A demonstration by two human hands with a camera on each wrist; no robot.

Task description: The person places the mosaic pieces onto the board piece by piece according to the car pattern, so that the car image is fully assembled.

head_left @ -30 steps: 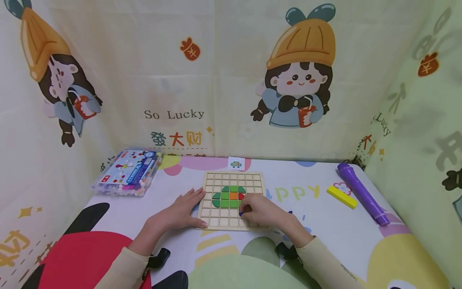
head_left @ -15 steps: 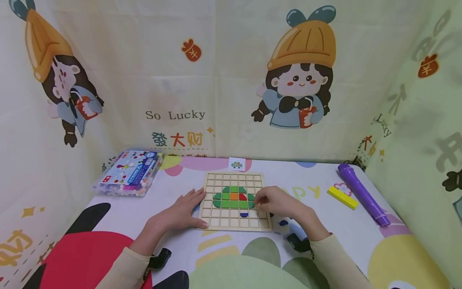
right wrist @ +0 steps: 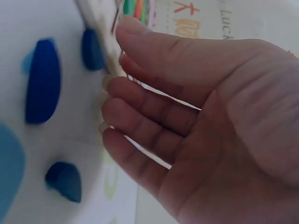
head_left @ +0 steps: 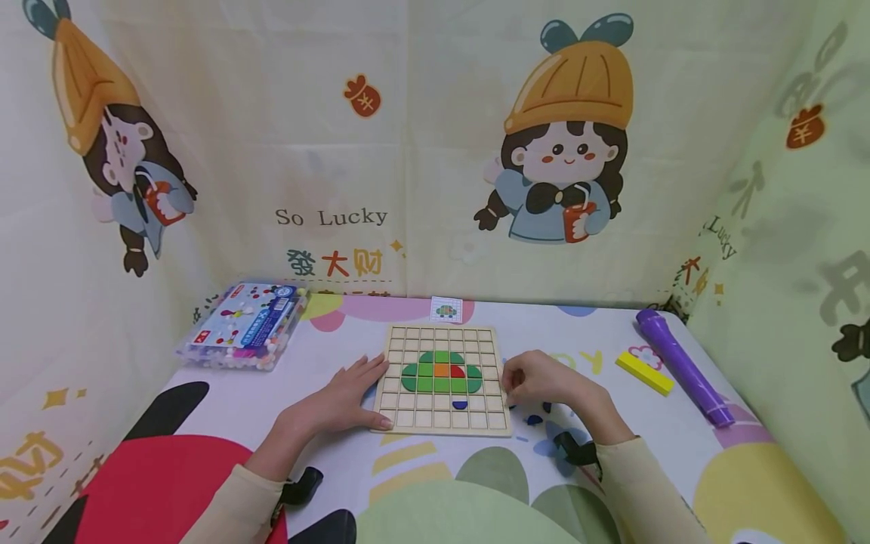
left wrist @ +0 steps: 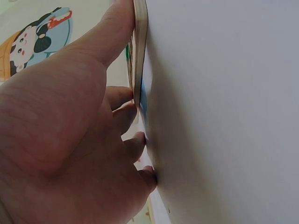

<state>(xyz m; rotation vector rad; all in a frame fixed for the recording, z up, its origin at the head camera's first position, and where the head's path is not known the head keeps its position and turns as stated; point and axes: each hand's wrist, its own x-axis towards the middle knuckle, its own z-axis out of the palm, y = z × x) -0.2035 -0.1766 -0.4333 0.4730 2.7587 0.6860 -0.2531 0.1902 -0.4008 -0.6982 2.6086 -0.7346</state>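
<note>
A wooden grid board (head_left: 402, 417) lies on the table. Green pieces (head_left: 441, 384) on it form a rounded shape around an orange square (head_left: 441, 369) and a red piece (head_left: 458, 371). Lower on the grid is a blue half-round piece (head_left: 460, 405). My left hand (head_left: 333, 400) rests at the board's left edge, fingers spread and thumb at the lower corner. My right hand (head_left: 547, 379) is by the right edge, its fingers loosely bent and no piece visible in them. Beside it several dark blue pieces (right wrist: 43, 81) lie on the table, partly hidden by the hand in the head view.
Behind the board lies a small pattern card (head_left: 445, 310). A clear box of coloured parts (head_left: 241, 325) sits at the back left. A yellow bar (head_left: 644, 371) and a purple tube (head_left: 683, 366) lie on the right. Printed cloth walls enclose the table.
My right hand has let go of the blue half-round piece on the grid and moved right, off the board to the loose blue pieces. My left hand has stayed in place.
</note>
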